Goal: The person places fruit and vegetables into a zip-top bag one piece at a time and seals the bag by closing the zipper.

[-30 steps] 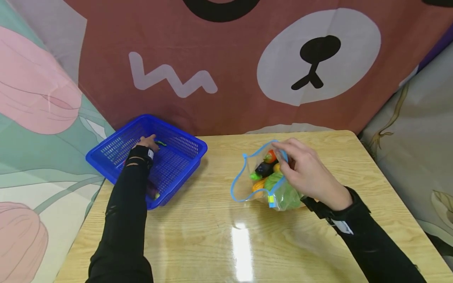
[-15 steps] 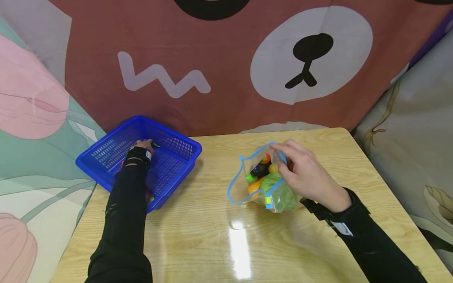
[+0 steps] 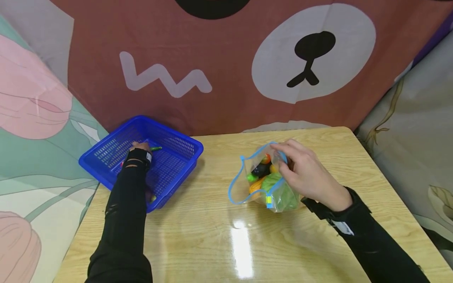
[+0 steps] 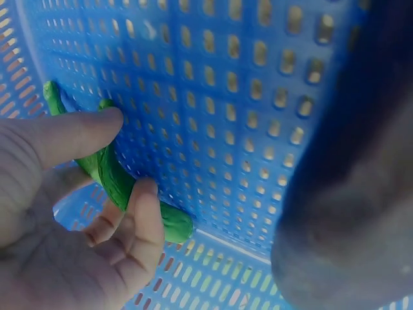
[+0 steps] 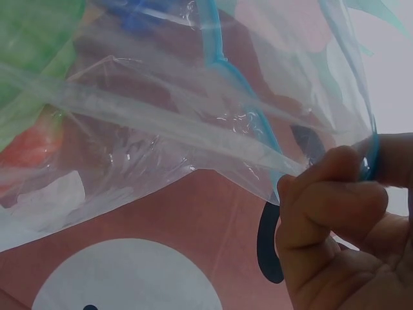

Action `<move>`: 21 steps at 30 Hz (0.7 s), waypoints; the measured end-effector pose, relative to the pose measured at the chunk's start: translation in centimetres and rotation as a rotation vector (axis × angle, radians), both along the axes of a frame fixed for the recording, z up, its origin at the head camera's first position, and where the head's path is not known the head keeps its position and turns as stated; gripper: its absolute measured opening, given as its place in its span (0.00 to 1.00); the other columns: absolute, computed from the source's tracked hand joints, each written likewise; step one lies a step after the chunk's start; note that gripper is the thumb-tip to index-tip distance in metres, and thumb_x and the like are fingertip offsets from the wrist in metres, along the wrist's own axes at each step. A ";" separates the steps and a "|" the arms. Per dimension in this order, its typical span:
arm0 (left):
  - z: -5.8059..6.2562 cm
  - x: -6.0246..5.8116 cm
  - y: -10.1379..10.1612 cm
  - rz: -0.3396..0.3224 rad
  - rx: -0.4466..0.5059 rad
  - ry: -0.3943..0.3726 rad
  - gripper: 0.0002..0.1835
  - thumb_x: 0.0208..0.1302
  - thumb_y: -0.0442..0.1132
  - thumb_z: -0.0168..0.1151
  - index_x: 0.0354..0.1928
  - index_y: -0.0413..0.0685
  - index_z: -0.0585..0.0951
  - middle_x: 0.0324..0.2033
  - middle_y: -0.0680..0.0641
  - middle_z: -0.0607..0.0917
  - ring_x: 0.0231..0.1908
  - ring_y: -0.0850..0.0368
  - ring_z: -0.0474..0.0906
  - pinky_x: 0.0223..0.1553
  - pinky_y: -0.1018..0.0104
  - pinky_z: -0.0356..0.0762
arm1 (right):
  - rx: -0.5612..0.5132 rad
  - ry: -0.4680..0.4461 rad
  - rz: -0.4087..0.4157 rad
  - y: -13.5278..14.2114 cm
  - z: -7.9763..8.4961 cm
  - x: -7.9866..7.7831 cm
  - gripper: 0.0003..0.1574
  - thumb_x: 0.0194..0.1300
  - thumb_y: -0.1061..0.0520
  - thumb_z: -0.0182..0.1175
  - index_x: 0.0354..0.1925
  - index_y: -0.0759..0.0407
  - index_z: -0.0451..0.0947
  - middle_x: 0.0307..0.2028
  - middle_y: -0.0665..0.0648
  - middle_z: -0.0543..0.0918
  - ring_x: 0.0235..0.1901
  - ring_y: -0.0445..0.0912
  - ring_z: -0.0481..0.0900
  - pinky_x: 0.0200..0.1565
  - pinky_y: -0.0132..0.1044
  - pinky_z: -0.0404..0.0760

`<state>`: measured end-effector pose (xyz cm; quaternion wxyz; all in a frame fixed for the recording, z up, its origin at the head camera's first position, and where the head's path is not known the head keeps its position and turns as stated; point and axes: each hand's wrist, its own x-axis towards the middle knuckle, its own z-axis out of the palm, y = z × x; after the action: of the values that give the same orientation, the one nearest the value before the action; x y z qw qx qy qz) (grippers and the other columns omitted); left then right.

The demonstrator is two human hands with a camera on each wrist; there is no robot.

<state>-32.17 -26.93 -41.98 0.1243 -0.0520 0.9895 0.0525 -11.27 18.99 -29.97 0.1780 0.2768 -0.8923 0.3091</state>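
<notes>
Inside the blue basket (image 3: 173, 157), my left hand (image 3: 140, 146) has its thumb and fingers round slim green chili peppers (image 4: 116, 177); two stem-like ends show past the thumb in the left wrist view. A dark purple, smooth rounded thing (image 4: 352, 213) looms close at the right of that view. My right hand (image 3: 301, 169) pinches the blue-edged rim of a clear zip bag (image 3: 238, 182), whose mouth gapes toward the left. In the bag lie a green cabbage (image 3: 283, 194), a small dark eggplant (image 3: 261, 170), an orange ridged vegetable (image 3: 256, 186) and a red-orange one (image 3: 266, 158).
Both basket and bag stand on a light wooden table (image 3: 198, 236), the basket at its back left corner. A brown printed cloth (image 3: 226, 106) hangs right behind the table. More small produce (image 3: 152, 197) lies in the basket beside my left forearm.
My left hand has drawn its fingers in around the chili peppers, and the green tip beside it has shifted in the basket. The right hand keeps its hold on the bag rim.
</notes>
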 end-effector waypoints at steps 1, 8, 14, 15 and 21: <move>-0.4 -0.4 -0.4 -0.003 -0.011 -0.007 0.21 0.63 0.30 0.42 0.51 0.17 0.71 0.57 0.13 0.56 0.51 0.18 0.65 0.50 0.36 0.67 | 0.002 0.006 0.001 0.0 0.0 0.0 0.24 0.58 0.71 0.56 0.55 0.70 0.74 0.37 0.54 0.76 0.21 0.37 0.64 0.21 0.29 0.67; -6.1 -5.5 -4.9 -0.001 -0.027 0.023 0.18 0.59 0.30 0.51 0.46 0.20 0.75 0.53 0.14 0.64 0.45 0.20 0.70 0.43 0.35 0.71 | -0.003 0.018 0.011 -0.1 0.1 -0.1 0.24 0.58 0.71 0.56 0.55 0.70 0.74 0.37 0.54 0.76 0.21 0.36 0.64 0.22 0.29 0.67; -12.3 -10.6 -10.2 -0.094 -0.059 0.005 0.15 0.56 0.40 0.54 0.38 0.35 0.82 0.44 0.29 0.79 0.45 0.32 0.74 0.45 0.43 0.72 | -0.005 0.015 0.016 -0.2 0.1 -0.1 0.24 0.58 0.72 0.56 0.55 0.69 0.75 0.37 0.54 0.76 0.20 0.37 0.64 0.22 0.29 0.66; -13.3 -11.2 -10.9 -0.126 -0.058 0.029 0.13 0.53 0.41 0.55 0.32 0.38 0.82 0.40 0.33 0.82 0.42 0.35 0.76 0.42 0.46 0.74 | -0.004 0.016 0.016 -0.2 0.1 -0.1 0.24 0.58 0.72 0.56 0.55 0.69 0.75 0.37 0.54 0.76 0.20 0.37 0.64 0.22 0.29 0.66; -8.1 -6.6 -7.3 -0.115 -0.048 0.004 0.10 0.46 0.38 0.64 0.26 0.37 0.82 0.35 0.31 0.83 0.38 0.34 0.78 0.40 0.46 0.76 | -0.002 0.019 0.016 -0.3 -0.1 -0.2 0.23 0.58 0.71 0.56 0.54 0.69 0.75 0.37 0.54 0.77 0.21 0.37 0.65 0.22 0.29 0.67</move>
<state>-38.74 -34.27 -50.04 0.1237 0.0021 0.9921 0.0215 -11.43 18.74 -30.12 0.1843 0.2867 -0.8880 0.3085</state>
